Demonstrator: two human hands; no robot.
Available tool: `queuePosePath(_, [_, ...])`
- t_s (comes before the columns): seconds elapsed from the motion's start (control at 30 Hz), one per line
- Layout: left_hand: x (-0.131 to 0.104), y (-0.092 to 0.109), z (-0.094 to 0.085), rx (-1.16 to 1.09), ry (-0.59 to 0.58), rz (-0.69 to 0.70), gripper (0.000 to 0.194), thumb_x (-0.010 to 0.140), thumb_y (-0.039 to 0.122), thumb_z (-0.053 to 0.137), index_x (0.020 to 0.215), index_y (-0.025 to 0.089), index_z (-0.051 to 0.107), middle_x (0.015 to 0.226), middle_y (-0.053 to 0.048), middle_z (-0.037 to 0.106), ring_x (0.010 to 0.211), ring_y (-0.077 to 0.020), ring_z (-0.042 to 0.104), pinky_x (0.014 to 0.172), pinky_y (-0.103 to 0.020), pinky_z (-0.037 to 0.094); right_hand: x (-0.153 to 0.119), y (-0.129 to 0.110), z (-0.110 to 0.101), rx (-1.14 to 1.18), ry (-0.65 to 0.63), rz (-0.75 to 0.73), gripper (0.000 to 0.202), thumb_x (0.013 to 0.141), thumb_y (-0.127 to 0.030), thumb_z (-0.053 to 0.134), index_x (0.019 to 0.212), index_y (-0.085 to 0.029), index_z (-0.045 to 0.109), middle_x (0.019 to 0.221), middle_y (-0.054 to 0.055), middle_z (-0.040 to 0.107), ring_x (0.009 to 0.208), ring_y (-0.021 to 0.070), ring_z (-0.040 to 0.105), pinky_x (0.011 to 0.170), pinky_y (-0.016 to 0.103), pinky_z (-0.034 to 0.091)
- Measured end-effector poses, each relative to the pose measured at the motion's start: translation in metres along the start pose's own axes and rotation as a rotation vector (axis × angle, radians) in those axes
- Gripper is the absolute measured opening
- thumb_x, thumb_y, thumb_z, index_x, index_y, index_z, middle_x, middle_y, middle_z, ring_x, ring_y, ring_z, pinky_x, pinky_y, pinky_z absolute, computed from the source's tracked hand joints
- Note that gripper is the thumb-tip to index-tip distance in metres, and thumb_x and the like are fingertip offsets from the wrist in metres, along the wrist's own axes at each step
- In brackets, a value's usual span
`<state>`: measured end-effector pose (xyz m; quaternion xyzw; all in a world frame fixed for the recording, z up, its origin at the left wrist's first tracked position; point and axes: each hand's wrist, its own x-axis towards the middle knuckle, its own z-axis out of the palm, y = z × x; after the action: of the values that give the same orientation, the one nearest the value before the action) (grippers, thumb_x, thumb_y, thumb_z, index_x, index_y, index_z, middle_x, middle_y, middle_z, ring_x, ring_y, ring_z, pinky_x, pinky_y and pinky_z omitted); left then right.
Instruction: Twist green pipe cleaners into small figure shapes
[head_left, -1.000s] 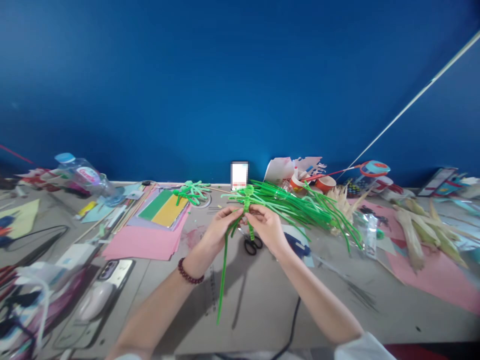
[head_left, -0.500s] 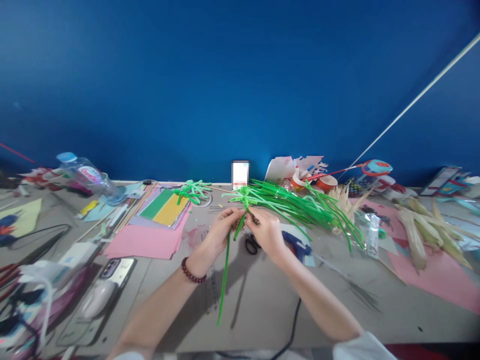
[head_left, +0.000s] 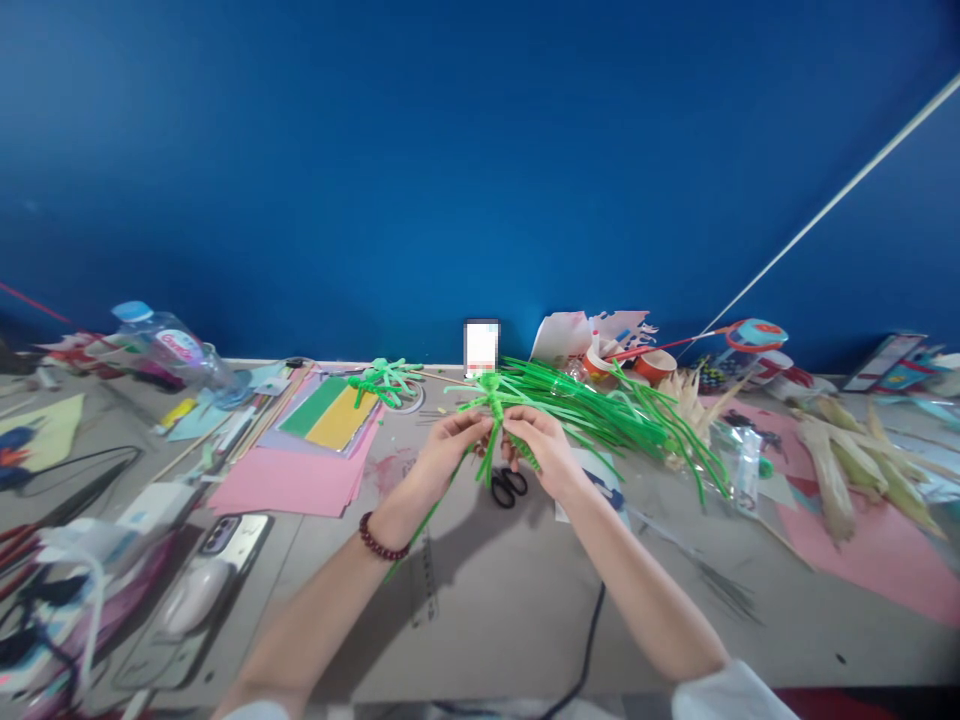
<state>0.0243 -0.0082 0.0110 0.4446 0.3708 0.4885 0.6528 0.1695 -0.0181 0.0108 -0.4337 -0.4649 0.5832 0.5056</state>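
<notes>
Between my hands is a figure of twisted green pipe cleaners, with a rounded top and several thin strands sticking out. My left hand pinches its left side, and one long green strand runs down from there along my wrist, past a dark red bead bracelet. My right hand grips the figure's right side with bent fingers; part of a strand shows under them. Just below my hands lie black-handled scissors. A blue glue gun is partly hidden behind my right forearm.
A heap of green pipe cleaners lies behind my right hand. Pink paper and coloured sheets are on the left, with a phone and a plastic bottle. Dried corn husks lie far right. A blue wall rises behind.
My hands have moved slightly apart. The long strand that hung straight down now slants left along my left wrist. More of the scissors shows.
</notes>
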Motion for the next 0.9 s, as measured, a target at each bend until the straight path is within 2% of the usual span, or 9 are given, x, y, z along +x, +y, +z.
queuePosePath(0.1, [0.000,0.000,0.000,0.092,-0.027,-0.002,0.025,0.062,0.038,0.075,0.068,0.015,0.066,0.058,0.001,0.056,0.048,-0.0071,0.040,0.045,-0.022,0.031,0.002,-0.003,-0.003,0.104,-0.083,0.099,0.027,0.067,-0.040,0.071,0.077,-0.016,0.064,0.055,-0.003,0.055,0.045,0.0079,0.049,0.036,0.017,0.037])
queuePosePath(0.2, [0.000,0.001,-0.003,0.230,-0.004,0.021,0.026,0.063,0.040,0.073,0.069,0.015,0.067,0.050,0.003,0.050,0.042,-0.0054,0.032,0.040,-0.021,0.023,0.005,-0.003,-0.006,0.077,-0.126,0.099,0.027,0.066,-0.040,0.072,0.076,-0.016,0.067,0.057,-0.002,0.056,0.048,0.0076,0.050,0.039,0.017,0.039])
queuePosePath(0.37, [-0.005,0.004,-0.006,0.531,0.114,0.276,0.015,0.070,0.032,0.069,0.068,0.017,0.069,0.061,-0.002,0.062,0.054,-0.0120,0.051,0.050,-0.023,0.037,0.008,0.004,-0.004,-0.075,0.001,-0.050,0.028,0.065,-0.040,0.074,0.075,-0.015,0.067,0.069,0.003,0.063,0.060,0.0128,0.058,0.051,0.023,0.050])
queuePosePath(0.53, [-0.016,0.002,0.003,0.689,0.140,0.461,0.010,0.076,0.026,0.063,0.077,0.021,0.071,0.075,-0.006,0.069,0.069,-0.0178,0.061,0.063,-0.027,0.044,0.008,0.005,0.001,0.074,0.121,-0.059,0.029,0.063,-0.042,0.075,0.066,-0.015,0.062,0.066,0.000,0.060,0.052,0.0097,0.052,0.052,0.024,0.048])
queuePosePath(0.73, [-0.024,-0.017,0.003,0.910,0.177,0.607,0.023,0.079,0.024,0.060,0.099,0.026,0.071,0.091,-0.007,0.072,0.074,-0.0192,0.065,0.065,-0.026,0.044,0.006,0.002,0.002,0.320,0.089,0.021,0.032,0.058,-0.043,0.078,0.075,-0.019,0.065,0.069,-0.001,0.060,0.060,0.0111,0.054,0.055,0.023,0.045])
queuePosePath(0.9, [-0.019,-0.026,0.002,1.077,0.161,0.704,0.019,0.085,0.023,0.052,0.096,0.021,0.069,0.083,-0.007,0.072,0.066,-0.0163,0.064,0.058,-0.023,0.043,0.005,0.004,0.001,0.507,0.038,0.077,0.026,0.061,-0.037,0.080,0.075,-0.020,0.067,0.071,-0.002,0.062,0.064,0.0104,0.054,0.059,0.023,0.044])
